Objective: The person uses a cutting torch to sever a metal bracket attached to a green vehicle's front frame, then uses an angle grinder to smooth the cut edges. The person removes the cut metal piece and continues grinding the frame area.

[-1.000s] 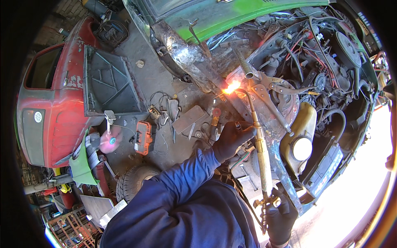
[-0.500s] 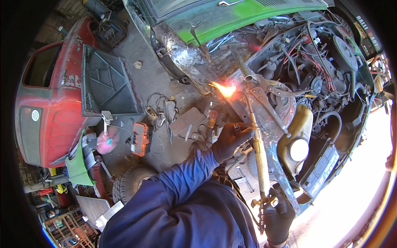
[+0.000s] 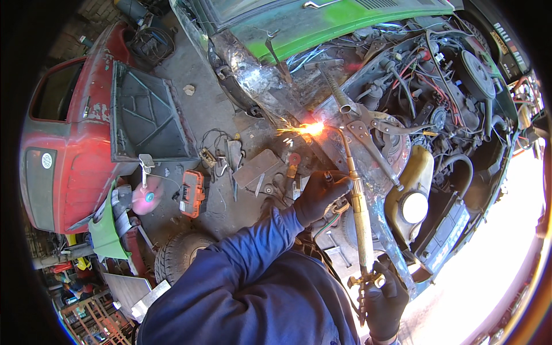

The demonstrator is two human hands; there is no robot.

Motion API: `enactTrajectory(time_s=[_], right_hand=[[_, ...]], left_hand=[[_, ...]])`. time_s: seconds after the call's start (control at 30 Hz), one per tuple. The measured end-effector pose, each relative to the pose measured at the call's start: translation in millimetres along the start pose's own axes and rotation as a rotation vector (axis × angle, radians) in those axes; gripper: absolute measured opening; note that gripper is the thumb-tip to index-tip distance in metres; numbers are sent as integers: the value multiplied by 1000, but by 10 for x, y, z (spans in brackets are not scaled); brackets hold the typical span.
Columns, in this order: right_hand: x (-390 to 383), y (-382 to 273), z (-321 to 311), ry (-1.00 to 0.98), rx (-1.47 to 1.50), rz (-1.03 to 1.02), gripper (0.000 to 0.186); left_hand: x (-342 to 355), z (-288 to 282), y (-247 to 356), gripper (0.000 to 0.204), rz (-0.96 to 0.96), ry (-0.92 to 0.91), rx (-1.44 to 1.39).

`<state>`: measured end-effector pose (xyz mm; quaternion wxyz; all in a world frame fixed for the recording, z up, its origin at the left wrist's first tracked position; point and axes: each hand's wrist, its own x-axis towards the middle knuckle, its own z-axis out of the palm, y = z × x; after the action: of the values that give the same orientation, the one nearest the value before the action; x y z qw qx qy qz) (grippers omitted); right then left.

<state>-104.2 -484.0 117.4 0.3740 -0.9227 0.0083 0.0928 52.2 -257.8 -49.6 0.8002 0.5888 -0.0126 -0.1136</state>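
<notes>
My gloved left hand point(image 3: 319, 195) is closed on the upper part of a long brass gas torch point(image 3: 361, 224). My gloved right hand point(image 3: 385, 305) grips the torch's lower end by its valves. The bent nozzle points up and left at a bright orange flame with flying sparks point(image 3: 310, 129) on a bare, rusty metal rail point(image 3: 328, 149) of the green car's body. Locking pliers point(image 3: 374, 152) and a ribbed metal rod point(image 3: 333, 80) sit just beside the flame.
An engine bay point(image 3: 448, 98) with a plastic reservoir point(image 3: 402, 192) is at the right. A red car body point(image 3: 72, 195), a metal panel point(image 3: 146, 109), a pink fan point(image 3: 146, 198), an orange toolbox point(image 3: 192, 192) and a tire point(image 3: 175, 259) are at the left.
The torch and both hands have shifted slightly left in the picture, along with the surroundings. The flame has spread into a leftward spray of sparks.
</notes>
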Motion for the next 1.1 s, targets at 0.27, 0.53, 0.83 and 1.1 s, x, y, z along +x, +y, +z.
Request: enactTrajectory(time_s=[0.27, 0.53, 0.83, 1.1], right_hand=[[48, -128, -26, 32, 213, 112, 31], [56, -100, -24, 19, 153, 72, 31], [-26, 123, 46, -1, 305, 131, 60], [-51, 43, 38, -57, 641, 390, 57]], left_hand=[[-23, 14, 7, 35, 36, 32, 65], [0, 8, -13, 41, 42, 18, 88], [-3, 1, -96, 41, 215, 59, 222], [-41, 23, -127, 42, 226, 68, 153]])
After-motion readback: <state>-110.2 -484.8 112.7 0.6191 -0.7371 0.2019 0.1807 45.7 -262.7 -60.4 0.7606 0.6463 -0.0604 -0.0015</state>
